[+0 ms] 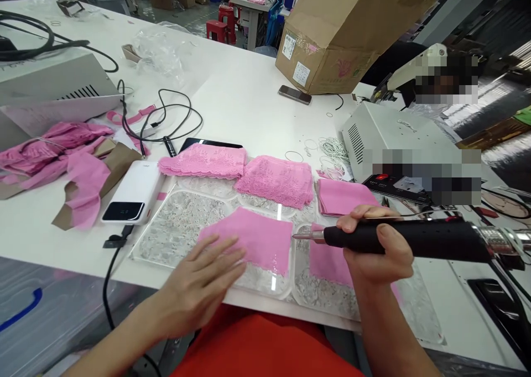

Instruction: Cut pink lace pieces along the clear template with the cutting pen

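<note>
My right hand (379,250) is wrapped around a thick black handheld tool with a pointed metal tip (406,237). The tip points left, close to the right edge of a cut pink fabric piece (261,236); whether it touches cannot be told. On the lower left part of that piece, my left hand (207,280) lies with fingers spread. The fabric rests on a clear tray (170,228) with a grey speckled surface. A second flat pink fabric piece (327,258) is partly hidden behind my right hand. Behind them sit pink lace pieces (276,179) and a folded pink fabric stack (344,195).
A white power bank (135,192) with a cable stands at the left, near pink scraps (85,183). Black cable (166,134) coils behind it. Grey machine boxes (398,136) flank the table. A cardboard box (327,51) and phone (294,94) are farther back.
</note>
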`<state>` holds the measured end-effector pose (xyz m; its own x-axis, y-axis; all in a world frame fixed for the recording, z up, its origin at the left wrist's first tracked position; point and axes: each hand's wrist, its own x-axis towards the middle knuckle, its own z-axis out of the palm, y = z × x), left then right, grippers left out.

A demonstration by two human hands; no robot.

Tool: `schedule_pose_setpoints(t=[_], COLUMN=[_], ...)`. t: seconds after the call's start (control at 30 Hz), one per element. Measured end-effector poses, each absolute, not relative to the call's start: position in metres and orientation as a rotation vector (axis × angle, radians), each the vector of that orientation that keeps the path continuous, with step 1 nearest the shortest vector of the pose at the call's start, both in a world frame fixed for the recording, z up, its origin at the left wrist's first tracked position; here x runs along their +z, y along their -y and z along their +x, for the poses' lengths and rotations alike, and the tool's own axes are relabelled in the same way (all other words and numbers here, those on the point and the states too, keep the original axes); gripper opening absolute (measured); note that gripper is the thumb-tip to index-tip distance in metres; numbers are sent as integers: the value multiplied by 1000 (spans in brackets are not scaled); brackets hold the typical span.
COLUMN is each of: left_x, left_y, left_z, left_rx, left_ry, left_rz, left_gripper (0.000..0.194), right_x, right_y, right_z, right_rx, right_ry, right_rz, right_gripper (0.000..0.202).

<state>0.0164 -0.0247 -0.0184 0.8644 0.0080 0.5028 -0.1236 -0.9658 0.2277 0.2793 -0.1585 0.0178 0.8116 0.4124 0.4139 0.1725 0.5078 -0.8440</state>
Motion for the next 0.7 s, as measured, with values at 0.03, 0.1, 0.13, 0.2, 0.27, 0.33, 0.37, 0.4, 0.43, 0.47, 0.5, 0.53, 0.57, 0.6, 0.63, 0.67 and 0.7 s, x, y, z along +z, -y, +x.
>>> schedule_pose_setpoints(t=[0.03, 0.1, 0.13, 0.2, 0.27, 0.33, 0.37, 0.4, 0.43, 0.47, 0.5, 0.53, 0.57, 0.6, 0.63, 0.67, 0.7], left_x=[-20, -24, -27, -32, -35, -36, -37, -37, -38, -38, -39, -39, -39, -39, -40, -40, -40], left_y=[34, 49, 55, 63, 66, 68, 68, 68, 68, 68, 68, 68, 68, 68, 68, 68, 67], left_z=[24, 39, 45, 55, 60, 62, 63, 63, 63, 63, 63, 63, 62, 62, 62, 62, 62], left_rx=[741, 717, 708, 695, 689, 685, 687, 685, 680, 675, 672, 671, 672, 674, 676, 675, 673], left_ry=[106, 144, 158, 172, 172, 165, 165, 168, 173, 177, 180, 182, 182, 178, 173, 170, 167], left_rz=[2774, 2756, 2751, 2747, 2746, 2748, 2750, 2754, 2759, 2763, 2766, 2767, 2767, 2766, 2765, 2764, 2763], left_gripper=[37, 33, 31, 28, 27, 25, 25, 24, 24, 24, 25, 25, 25, 25, 25, 25, 25], right_x=[17, 15, 14, 14, 14, 15, 15, 15, 15, 15, 14, 14, 14, 13, 13, 13, 12], right_y=[160, 161, 161, 160, 160, 159, 159, 159, 159, 158, 158, 158, 157, 157, 157, 157, 157], right_z=[279, 279, 278, 277, 277, 277, 277, 277, 277, 277, 277, 277, 276, 276, 276, 277, 277], right_rx=[160, 162, 160, 151, 143, 146, 146, 145, 144, 143, 143, 145, 151, 157, 161, 164, 164], right_ry=[631, 622, 619, 620, 624, 624, 623, 624, 624, 625, 625, 625, 625, 625, 629, 634, 641], right_rz=[-1043, -1044, -1044, -1041, -1031, -1017, -1011, -1006, -1002, -999, -998, -997, -997, -996, -996, -996, -998], right_gripper=[13, 14, 14, 14, 14, 14, 14, 14, 14, 14, 13, 13, 13, 13, 12, 12, 12])
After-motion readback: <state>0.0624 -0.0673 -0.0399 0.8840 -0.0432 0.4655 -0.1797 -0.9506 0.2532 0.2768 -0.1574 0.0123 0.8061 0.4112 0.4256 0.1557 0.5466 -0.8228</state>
